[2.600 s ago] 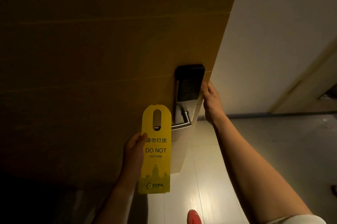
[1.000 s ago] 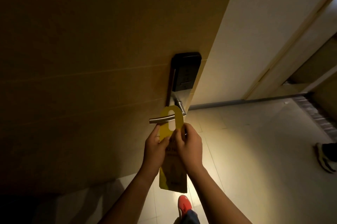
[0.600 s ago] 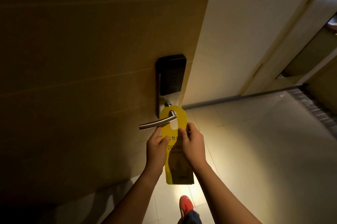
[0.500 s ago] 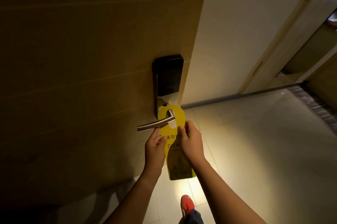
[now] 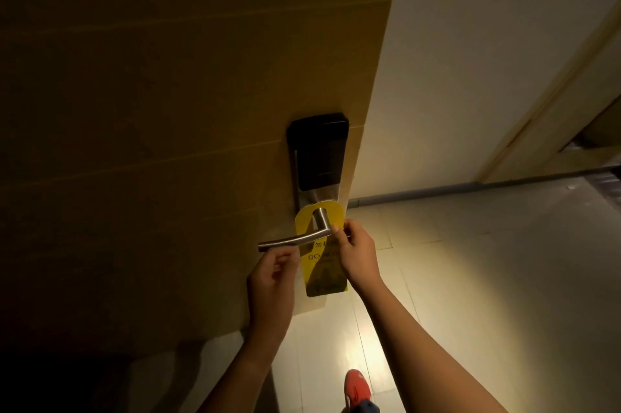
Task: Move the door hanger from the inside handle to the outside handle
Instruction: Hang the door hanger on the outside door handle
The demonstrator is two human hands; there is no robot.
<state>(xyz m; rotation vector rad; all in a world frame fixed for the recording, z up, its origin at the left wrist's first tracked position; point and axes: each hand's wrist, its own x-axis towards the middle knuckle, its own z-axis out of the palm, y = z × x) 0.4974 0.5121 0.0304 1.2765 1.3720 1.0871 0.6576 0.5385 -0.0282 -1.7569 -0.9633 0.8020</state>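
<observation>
A yellow "DO NOT DISTURB" door hanger (image 5: 322,273) hangs with its slot around the neck of the silver lever handle (image 5: 292,240), below the black lock panel (image 5: 319,152) on the brown door (image 5: 168,143). My right hand (image 5: 356,253) pinches the hanger's right edge just beside the slot. My left hand (image 5: 270,281) sits under the lever's free end, fingers loosely curled, apart from the hanger and holding nothing. The hanger's lower part dangles between my two hands.
The door's edge (image 5: 361,177) stands open onto a pale wall (image 5: 470,59) and a light tiled floor (image 5: 470,278). A second door frame (image 5: 544,103) is at the right. My red shoe (image 5: 358,387) shows at the bottom.
The hanger's slot has slid along the lever to its neck by the lock plate. My left hand has let go of the hanger and dropped below the lever; my right hand keeps its pinch.
</observation>
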